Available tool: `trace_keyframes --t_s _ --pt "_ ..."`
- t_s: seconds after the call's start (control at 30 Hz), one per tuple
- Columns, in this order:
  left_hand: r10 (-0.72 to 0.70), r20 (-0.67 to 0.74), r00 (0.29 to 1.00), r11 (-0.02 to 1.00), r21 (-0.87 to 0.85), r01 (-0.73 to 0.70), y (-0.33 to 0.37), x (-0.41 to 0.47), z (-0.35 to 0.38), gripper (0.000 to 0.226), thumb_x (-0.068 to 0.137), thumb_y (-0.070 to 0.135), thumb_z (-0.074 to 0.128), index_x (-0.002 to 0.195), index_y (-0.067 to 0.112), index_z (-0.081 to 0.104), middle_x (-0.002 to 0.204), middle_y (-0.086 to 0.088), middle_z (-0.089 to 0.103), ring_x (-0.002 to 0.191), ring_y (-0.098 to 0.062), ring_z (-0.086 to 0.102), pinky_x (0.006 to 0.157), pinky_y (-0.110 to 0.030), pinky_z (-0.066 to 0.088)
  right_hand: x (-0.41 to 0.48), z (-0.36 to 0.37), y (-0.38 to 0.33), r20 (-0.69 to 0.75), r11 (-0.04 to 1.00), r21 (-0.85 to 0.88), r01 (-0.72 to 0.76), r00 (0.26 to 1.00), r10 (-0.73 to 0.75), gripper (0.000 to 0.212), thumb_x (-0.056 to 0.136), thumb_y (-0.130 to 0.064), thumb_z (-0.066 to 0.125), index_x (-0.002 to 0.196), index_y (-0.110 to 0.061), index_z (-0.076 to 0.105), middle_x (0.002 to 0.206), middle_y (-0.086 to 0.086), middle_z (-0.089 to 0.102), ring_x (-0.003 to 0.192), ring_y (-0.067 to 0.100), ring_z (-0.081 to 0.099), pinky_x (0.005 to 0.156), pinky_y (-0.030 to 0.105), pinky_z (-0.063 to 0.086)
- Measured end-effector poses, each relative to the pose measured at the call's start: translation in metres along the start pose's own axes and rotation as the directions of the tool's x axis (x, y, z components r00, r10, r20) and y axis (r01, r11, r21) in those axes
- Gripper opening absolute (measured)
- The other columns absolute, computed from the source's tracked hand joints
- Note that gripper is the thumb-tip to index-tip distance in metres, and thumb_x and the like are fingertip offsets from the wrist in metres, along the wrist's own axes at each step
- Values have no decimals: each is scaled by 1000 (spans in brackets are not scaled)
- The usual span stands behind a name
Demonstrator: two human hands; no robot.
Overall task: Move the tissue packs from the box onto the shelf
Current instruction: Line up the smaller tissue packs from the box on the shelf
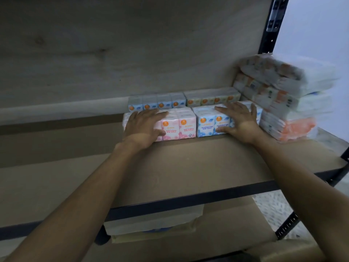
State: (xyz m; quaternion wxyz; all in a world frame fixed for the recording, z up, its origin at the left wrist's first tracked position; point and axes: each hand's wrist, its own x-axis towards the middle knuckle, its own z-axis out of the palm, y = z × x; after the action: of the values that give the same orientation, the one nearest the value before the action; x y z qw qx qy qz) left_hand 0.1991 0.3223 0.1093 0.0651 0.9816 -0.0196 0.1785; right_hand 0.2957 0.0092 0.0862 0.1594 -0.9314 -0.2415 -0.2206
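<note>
A pink rose-scented tissue pack (178,126) and a blue fragrance-free tissue pack (209,125) stand side by side on the brown shelf board (188,167). My left hand (144,125) grips the pink pack's left end, fingers over its top and thumb on its front. My right hand (239,120) grips the blue pack's right end the same way. Behind them a row of blue tissue packs (156,104) and orange-green tissue packs (213,98) lines the back. The box is not visible.
A tall stack of wrapped tissue packs (283,95) fills the shelf's right end against the black upright post (272,25). The board above hangs low overhead. A black front rail (188,201) edges the shelf. Below it, on the lower level, lie pale wrapped goods (151,222).
</note>
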Motion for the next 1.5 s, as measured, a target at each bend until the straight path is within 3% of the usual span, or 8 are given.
trace_keyframes --t_s 0.7,1.5 --pt "58 -147 987 998 15 -56 -15 35 20 69 78 41 73 140 36 45 148 0 46 137 -23 40 112 -47 27 46 29 15 -54 999 -34 26 998 -28 76 71 -52 75 139 -42 42 151 2 37 142 26 25 112 58 -2" --pt "73 -202 977 997 36 -67 -17 36 28 69 80 44 70 142 34 42 150 -2 43 139 -25 36 114 -45 20 49 29 13 -60 996 -83 26 998 -31 76 73 -55 71 140 -43 38 152 2 36 142 26 24 113 58 -1"
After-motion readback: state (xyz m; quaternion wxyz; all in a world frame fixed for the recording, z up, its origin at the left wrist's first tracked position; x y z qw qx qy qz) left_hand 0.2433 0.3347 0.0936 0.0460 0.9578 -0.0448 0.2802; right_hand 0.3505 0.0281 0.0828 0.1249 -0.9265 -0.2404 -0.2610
